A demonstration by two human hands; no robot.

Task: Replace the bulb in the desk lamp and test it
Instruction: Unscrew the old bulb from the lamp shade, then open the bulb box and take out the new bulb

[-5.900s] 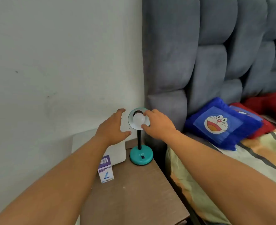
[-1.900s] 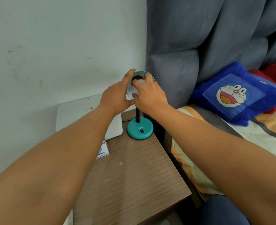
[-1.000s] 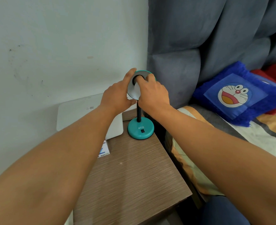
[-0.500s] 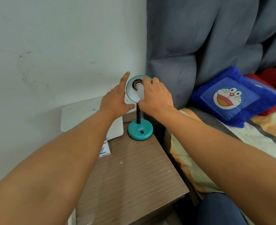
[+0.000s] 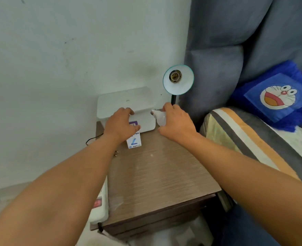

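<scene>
Resting on the brown wood-grain bedside table (image 5: 157, 174), every item here can be placed from that top. At its far left edge, the left hand (image 5: 121, 126) curls loosely over the small white-and-purple cardboard bulb box (image 5: 134, 139), fingers bent around its top; whether it truly grips the box I cannot tell. Behind the box a white flat plastic device (image 5: 127, 103) leans against the wall. Toward the table's far right, the right hand (image 5: 176, 123) holds the white frosted bulb (image 5: 158, 116) low over the surface, screw base pointing left. Above it the teal desk lamp (image 5: 178, 79) shows an empty brass socket. So removal looks done; unboxing a replacement, screwing it in and testing remain.
</scene>
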